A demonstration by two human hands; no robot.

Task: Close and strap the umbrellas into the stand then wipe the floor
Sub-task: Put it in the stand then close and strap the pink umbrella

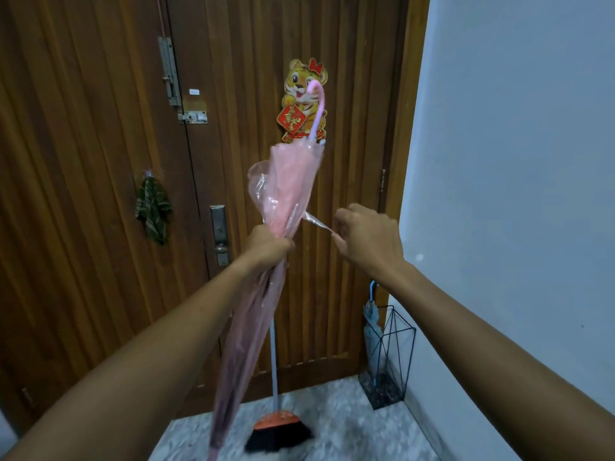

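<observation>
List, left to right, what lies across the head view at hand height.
The green cloth → door lock plate → left hand gripping the pink umbrella → clear strap → right hand pinching that strap.

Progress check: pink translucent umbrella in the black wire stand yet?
No, the left hand holds the pink translucent umbrella aloft, well apart from the black wire stand.

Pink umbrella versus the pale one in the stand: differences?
The pink umbrella is held up by the left hand; the pale umbrella stands in the wire stand. The pink umbrella's handle is pink, the pale umbrella's blue. The right hand pinches the pink umbrella's strap; no hand touches the pale umbrella. Both are closed, handles up.
</observation>
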